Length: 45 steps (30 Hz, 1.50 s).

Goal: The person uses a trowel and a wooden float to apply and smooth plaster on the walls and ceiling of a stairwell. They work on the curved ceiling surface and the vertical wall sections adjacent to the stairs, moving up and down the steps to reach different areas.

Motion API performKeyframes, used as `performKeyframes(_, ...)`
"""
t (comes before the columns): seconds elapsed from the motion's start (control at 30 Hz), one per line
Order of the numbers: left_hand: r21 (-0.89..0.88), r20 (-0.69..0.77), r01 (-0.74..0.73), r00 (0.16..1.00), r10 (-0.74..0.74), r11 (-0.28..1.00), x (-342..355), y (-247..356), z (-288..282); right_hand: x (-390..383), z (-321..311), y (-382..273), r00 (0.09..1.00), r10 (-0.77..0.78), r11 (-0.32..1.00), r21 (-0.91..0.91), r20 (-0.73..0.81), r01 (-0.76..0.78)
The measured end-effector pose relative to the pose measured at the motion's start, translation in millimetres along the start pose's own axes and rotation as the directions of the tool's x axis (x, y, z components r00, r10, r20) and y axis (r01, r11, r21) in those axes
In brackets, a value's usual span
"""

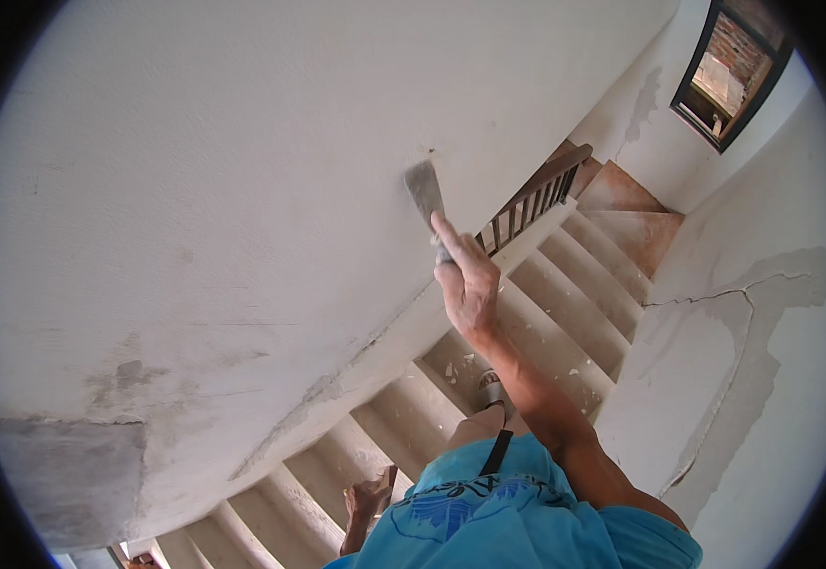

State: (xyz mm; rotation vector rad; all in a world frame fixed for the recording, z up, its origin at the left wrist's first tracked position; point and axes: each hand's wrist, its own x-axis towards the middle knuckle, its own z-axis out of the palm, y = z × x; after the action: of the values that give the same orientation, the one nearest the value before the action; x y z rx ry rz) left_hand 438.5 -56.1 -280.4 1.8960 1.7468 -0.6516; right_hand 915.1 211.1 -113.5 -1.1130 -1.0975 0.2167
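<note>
The putty knife [425, 192] is pressing its blade flat against the white plastered wall [242, 190] above the staircase [565, 284], gripped by the right hand [468, 280] with fingers [451, 235] closing fully round the handle, the forefinger lying along the blade. The left hand [367, 501] is hanging low, and I cannot tell how its fingers are set. Reaching this far while standing on the steps is risking lost balance, and a steep blade angle could gouge the plaster.

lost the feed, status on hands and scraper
Right hand gripping putty knife, blade against wall. Left hand low, apparently empty. Nothing blocking.
</note>
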Motion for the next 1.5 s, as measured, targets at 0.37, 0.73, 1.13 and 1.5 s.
performKeyframes(0.37, -0.199, 0.044, 0.228, 0.974, -0.223, 0.953, 6, 24, -26, -2, 0, -2, 0.999, 0.043, 0.999, 0.021, -0.013, -0.043)
performKeyframes(0.73, -0.494, -0.244, 0.019, 0.956, -0.16, 0.869, -9, 44, -88, -9, -20, 12, 0.993, 0.069, 0.986, -0.157, 0.096, -0.054)
performKeyframes(1.13, 0.058, -0.914, -0.46, 0.333, 0.233, 0.886, -63, 186, -307, -157, -136, 73, 0.844, 0.486, 0.855, -0.327, 0.227, -0.404)
performKeyframes(1.5, 0.287, -0.754, 0.339, -0.497, 0.43, 0.896, -81, 197, -544, -246, -283, 108, 0.7, 0.687, 0.68, -0.514, 0.198, -0.522)
